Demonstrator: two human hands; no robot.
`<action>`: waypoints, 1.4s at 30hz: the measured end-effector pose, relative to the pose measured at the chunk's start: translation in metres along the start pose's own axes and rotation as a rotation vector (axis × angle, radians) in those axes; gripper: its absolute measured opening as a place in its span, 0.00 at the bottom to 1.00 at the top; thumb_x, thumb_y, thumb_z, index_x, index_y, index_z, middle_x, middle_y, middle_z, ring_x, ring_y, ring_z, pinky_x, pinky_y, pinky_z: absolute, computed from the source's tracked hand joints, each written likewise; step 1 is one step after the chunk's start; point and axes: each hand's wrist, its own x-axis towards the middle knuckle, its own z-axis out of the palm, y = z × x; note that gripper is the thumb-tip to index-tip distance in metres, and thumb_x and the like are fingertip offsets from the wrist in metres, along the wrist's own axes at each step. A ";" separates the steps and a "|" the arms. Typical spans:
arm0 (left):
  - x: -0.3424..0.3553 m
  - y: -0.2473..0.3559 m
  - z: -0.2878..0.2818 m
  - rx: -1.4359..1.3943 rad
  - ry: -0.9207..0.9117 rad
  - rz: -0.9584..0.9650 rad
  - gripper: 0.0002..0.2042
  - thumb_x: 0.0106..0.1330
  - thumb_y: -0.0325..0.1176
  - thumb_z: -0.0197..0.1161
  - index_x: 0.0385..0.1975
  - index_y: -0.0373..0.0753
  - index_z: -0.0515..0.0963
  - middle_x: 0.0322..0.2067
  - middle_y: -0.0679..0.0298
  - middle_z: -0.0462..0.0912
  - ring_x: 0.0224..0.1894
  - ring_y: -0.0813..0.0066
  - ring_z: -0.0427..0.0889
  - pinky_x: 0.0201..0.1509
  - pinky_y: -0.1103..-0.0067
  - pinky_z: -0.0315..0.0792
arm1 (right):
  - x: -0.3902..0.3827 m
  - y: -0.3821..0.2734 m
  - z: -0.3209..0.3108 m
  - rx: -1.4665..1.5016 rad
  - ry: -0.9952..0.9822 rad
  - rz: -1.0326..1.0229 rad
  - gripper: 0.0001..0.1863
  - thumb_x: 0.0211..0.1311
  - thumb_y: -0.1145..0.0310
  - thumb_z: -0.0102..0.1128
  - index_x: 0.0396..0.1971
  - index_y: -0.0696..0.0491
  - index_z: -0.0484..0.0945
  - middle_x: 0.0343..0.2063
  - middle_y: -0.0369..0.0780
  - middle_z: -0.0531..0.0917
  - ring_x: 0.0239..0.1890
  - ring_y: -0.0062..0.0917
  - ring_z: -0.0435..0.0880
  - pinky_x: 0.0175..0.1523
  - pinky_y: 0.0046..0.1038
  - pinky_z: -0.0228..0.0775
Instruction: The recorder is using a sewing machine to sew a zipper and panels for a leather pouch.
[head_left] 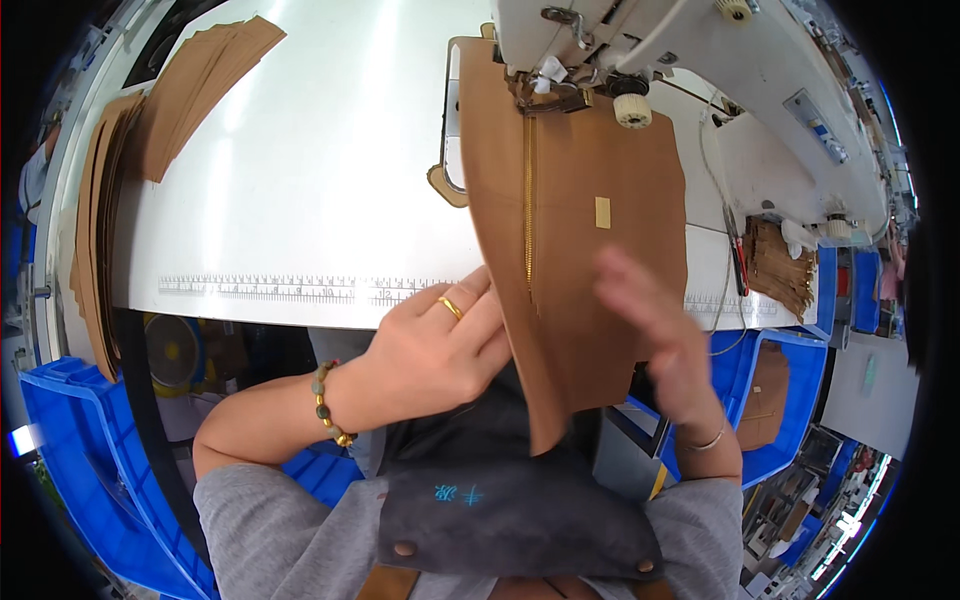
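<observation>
A brown leather-like panel [630, 270] with a brass-coloured zipper [529, 200] lies under the sewing machine's head [575, 85]. Its near end hangs over the table edge toward my apron. My left hand [440, 345], with a gold ring and a beaded bracelet, grips the panel's left edge; some fingertips are hidden behind it. That edge curls upward along my fingers. Over the panel's right part is my right hand [660, 325], blurred by motion, its fingers stretched out and holding nothing. A small beige rectangle [603, 213] sits on the panel, right of the zipper.
Stacked brown pieces [205, 85] lie at the table's far left, with more [100, 220] along its left edge. Red-handled snips [740, 262] and a brown bundle [780, 265] are at right. Blue bins stand left [110, 470] and right [800, 400]. A printed ruler [300, 290] runs along the front.
</observation>
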 end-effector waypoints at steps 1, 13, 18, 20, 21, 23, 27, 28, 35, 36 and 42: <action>0.001 0.004 0.001 0.004 0.026 -0.011 0.10 0.55 0.27 0.64 0.36 0.33 0.85 0.49 0.51 0.86 0.50 0.60 0.88 0.41 0.75 0.81 | -0.003 0.004 -0.007 -0.067 0.240 0.146 0.33 0.85 0.48 0.39 0.71 0.60 0.73 0.74 0.50 0.70 0.78 0.40 0.66 0.80 0.42 0.53; 0.001 0.022 0.009 0.197 -0.040 -0.014 0.13 0.60 0.30 0.61 0.39 0.29 0.85 0.44 0.48 0.89 0.49 0.55 0.86 0.37 0.78 0.73 | 0.003 0.074 -0.064 1.251 -0.142 0.200 0.25 0.78 0.70 0.52 0.68 0.66 0.67 0.55 0.48 0.82 0.40 0.17 0.84 0.34 0.18 0.79; 0.003 0.025 0.012 0.206 -0.013 -0.028 0.11 0.60 0.32 0.62 0.35 0.32 0.84 0.40 0.48 0.90 0.48 0.56 0.86 0.37 0.77 0.73 | 0.007 0.069 -0.044 1.182 -0.136 0.148 0.23 0.77 0.70 0.53 0.66 0.65 0.69 0.53 0.48 0.83 0.40 0.20 0.85 0.36 0.20 0.79; 0.002 0.024 0.011 0.196 0.008 -0.033 0.10 0.60 0.33 0.62 0.34 0.32 0.84 0.39 0.48 0.90 0.47 0.56 0.86 0.37 0.77 0.73 | 0.009 0.067 -0.042 1.156 -0.138 0.139 0.23 0.77 0.70 0.53 0.66 0.65 0.69 0.52 0.48 0.83 0.40 0.21 0.85 0.37 0.21 0.79; 0.002 0.024 0.011 0.187 0.004 -0.032 0.10 0.60 0.33 0.62 0.33 0.32 0.84 0.39 0.48 0.90 0.47 0.56 0.86 0.37 0.78 0.72 | 0.010 0.066 -0.041 1.142 -0.137 0.133 0.22 0.77 0.70 0.53 0.65 0.65 0.70 0.52 0.48 0.83 0.40 0.22 0.85 0.37 0.22 0.79; 0.003 0.025 0.011 0.176 0.003 -0.029 0.10 0.60 0.33 0.62 0.33 0.33 0.84 0.39 0.48 0.90 0.47 0.56 0.86 0.38 0.78 0.72 | 0.011 0.066 -0.040 1.109 -0.128 0.121 0.22 0.77 0.70 0.54 0.64 0.65 0.71 0.51 0.48 0.84 0.40 0.23 0.85 0.38 0.23 0.79; 0.002 0.025 0.012 0.157 -0.008 -0.038 0.10 0.60 0.33 0.62 0.33 0.32 0.84 0.39 0.48 0.90 0.48 0.56 0.86 0.38 0.77 0.73 | 0.016 0.068 -0.040 1.002 -0.102 0.079 0.21 0.76 0.70 0.54 0.63 0.65 0.72 0.49 0.48 0.84 0.40 0.26 0.85 0.39 0.25 0.80; 0.001 0.025 0.012 0.150 -0.026 -0.034 0.10 0.60 0.33 0.62 0.33 0.32 0.84 0.39 0.48 0.90 0.48 0.56 0.86 0.38 0.77 0.73 | 0.018 0.069 -0.042 0.965 -0.082 0.069 0.20 0.76 0.70 0.54 0.62 0.65 0.72 0.49 0.48 0.84 0.40 0.27 0.85 0.40 0.25 0.80; 0.003 0.022 0.013 0.113 0.014 -0.022 0.12 0.58 0.32 0.62 0.36 0.31 0.84 0.41 0.48 0.89 0.48 0.56 0.84 0.38 0.77 0.74 | 0.048 0.081 -0.062 0.466 0.184 0.030 0.19 0.76 0.69 0.55 0.59 0.64 0.75 0.45 0.47 0.85 0.40 0.32 0.86 0.42 0.29 0.80; 0.003 0.021 0.012 0.109 0.007 -0.019 0.13 0.58 0.32 0.62 0.37 0.30 0.84 0.41 0.47 0.89 0.48 0.56 0.83 0.39 0.77 0.74 | 0.051 0.082 -0.065 0.369 0.205 0.019 0.18 0.75 0.69 0.55 0.59 0.64 0.75 0.45 0.47 0.85 0.40 0.32 0.86 0.43 0.29 0.80; 0.002 0.019 0.009 0.097 -0.004 0.002 0.15 0.56 0.31 0.63 0.39 0.27 0.85 0.41 0.47 0.88 0.48 0.56 0.83 0.39 0.77 0.75 | 0.055 0.081 -0.072 -0.268 0.265 -0.101 0.17 0.75 0.69 0.56 0.56 0.64 0.78 0.42 0.47 0.86 0.40 0.36 0.87 0.45 0.32 0.81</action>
